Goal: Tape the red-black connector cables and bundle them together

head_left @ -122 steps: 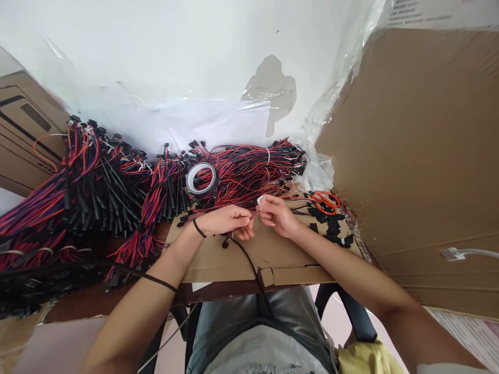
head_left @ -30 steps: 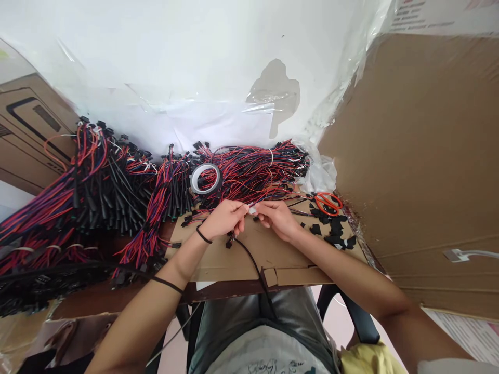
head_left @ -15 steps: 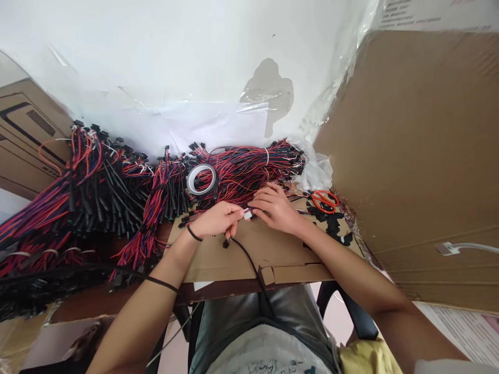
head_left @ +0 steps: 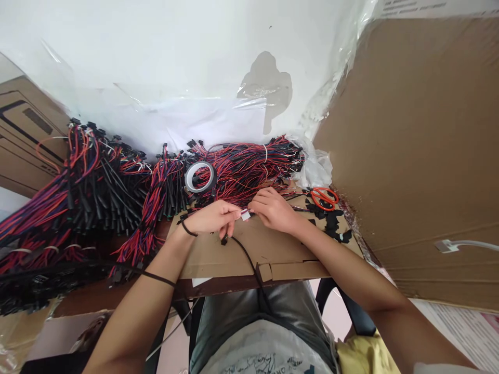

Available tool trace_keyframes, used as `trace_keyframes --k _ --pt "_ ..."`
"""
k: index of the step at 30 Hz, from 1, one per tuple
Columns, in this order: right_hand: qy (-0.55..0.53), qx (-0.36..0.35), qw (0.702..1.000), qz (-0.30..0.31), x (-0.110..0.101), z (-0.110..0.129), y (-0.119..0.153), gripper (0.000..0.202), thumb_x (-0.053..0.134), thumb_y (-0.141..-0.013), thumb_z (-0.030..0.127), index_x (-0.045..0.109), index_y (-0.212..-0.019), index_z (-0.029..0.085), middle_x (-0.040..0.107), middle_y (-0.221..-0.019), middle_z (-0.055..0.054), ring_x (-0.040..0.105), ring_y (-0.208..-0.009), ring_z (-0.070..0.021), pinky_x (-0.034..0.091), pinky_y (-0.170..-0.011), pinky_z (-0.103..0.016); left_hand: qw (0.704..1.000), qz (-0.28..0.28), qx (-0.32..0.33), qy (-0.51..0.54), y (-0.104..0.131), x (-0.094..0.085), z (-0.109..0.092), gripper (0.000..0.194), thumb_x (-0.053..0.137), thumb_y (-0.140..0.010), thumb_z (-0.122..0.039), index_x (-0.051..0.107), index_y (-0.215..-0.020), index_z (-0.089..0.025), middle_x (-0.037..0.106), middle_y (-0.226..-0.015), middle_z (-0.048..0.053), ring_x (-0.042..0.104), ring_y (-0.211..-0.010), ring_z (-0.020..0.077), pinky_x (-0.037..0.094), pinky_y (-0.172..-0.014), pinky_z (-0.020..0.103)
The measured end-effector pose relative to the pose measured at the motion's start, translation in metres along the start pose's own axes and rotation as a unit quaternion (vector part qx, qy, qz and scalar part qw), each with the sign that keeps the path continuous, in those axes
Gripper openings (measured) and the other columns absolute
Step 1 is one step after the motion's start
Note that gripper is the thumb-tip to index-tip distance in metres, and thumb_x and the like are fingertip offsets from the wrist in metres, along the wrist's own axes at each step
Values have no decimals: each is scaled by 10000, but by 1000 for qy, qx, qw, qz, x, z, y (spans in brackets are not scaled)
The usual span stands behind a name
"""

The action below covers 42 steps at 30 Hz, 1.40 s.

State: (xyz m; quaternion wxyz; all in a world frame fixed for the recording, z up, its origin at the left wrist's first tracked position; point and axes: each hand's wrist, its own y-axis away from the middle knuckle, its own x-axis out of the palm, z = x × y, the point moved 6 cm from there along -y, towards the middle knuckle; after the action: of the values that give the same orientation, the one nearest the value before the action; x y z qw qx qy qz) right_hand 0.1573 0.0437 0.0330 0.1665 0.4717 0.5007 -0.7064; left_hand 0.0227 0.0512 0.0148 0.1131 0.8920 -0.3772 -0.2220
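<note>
A small white piece (head_left: pixel 245 214) with thin wires sits between my hands, above the cardboard sheet (head_left: pixel 230 259). My left hand (head_left: pixel 218 217) pinches the wires at its left side with thumb and forefinger. The lower fingers of that hand are by the end of a black cable (head_left: pixel 247 255), which runs down over the table edge. At the right side of the white piece, my right hand (head_left: pixel 273 209) has its fingers closed together on the wires. A roll of black tape (head_left: pixel 200 177) stands just behind my left hand.
Behind my hands lies a tied bundle of red and black wires (head_left: pixel 245 166). More wire bundles (head_left: pixel 105 182) fill the left side. Orange-handled scissors (head_left: pixel 324 198) and black tape scraps (head_left: pixel 332 223) are at the right, beside a tall cardboard panel (head_left: pixel 409 145).
The fingers of my right hand have drawn closer together at the white piece. The whole view has shifted slightly.
</note>
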Motion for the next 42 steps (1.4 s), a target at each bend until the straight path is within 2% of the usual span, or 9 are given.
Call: trace_keyframes --k 5,9,15,22,27,29,33,37,42 --pt "-9 -13 1000 -10 -2 4 1 238 397 -906 94 617 -854 170 648 -795 -55 487 -829 -186 303 -775 -324 997 9 -15 78 1 -5 4 369 686 -761 -470 673 -786 -103 736 -787 130 693 -650 169 513 -533 209" --pt "-18 -20 999 -21 -4 7 0 263 382 -920 103 619 -833 177 655 -786 -46 502 -817 -171 298 -805 -329 979 -19 -27 202 -4 -10 11 427 724 -721 -504 695 -843 -95 732 -915 152 701 -832 210 563 -662 267" --pt "-4 -39 999 -32 -2 13 -1 223 415 -916 110 610 -829 176 636 -718 -25 486 -777 -165 289 -821 -339 976 35 -57 209 -9 4 13 435 761 -674 -510 688 -810 -103 732 -899 134 688 -701 165 519 -526 201" --pt "17 -40 999 -16 0 14 -1 193 443 -894 92 609 -835 170 619 -693 -17 473 -771 -163 269 -843 -350 992 -7 -58 112 -7 5 4 355 708 -724 -461 662 -702 -111 729 -767 89 630 -518 104 402 -398 156" --pt "11 -31 999 10 7 11 1 194 452 -871 82 610 -815 178 612 -686 -12 458 -749 -158 259 -845 -349 999 -35 -25 -24 -5 5 -4 298 624 -800 -376 685 -676 -112 632 -487 16 482 -356 49 358 -375 140" --pt "9 -30 1000 6 7 9 1 203 447 -868 79 611 -800 177 609 -681 -11 456 -741 -157 263 -837 -342 999 -42 -23 -11 -6 4 0 323 632 -797 -413 692 -712 -107 641 -501 26 530 -393 67 412 -413 150" --pt "7 -26 1000 -12 4 8 1 216 437 -878 88 614 -784 170 614 -694 -25 470 -761 -162 274 -830 -333 992 -41 -28 112 -11 4 12 457 692 -714 -556 678 -758 -101 704 -661 75 655 -563 134 548 -560 241" --pt "3 -25 1000 -8 4 8 2 221 432 -883 92 620 -803 176 621 -696 -21 469 -759 -163 270 -842 -341 989 -39 -40 140 -14 7 16 488 775 -598 -570 640 -685 -110 689 -625 53 647 -534 129 543 -536 233" --pt "-9 -13 1000 -14 4 5 3 219 436 -883 86 620 -807 177 619 -695 -16 469 -754 -160 271 -821 -330 987 -55 -43 146 -13 5 16 551 762 -571 -618 640 -700 -96 695 -631 67 671 -566 147 557 -572 247"
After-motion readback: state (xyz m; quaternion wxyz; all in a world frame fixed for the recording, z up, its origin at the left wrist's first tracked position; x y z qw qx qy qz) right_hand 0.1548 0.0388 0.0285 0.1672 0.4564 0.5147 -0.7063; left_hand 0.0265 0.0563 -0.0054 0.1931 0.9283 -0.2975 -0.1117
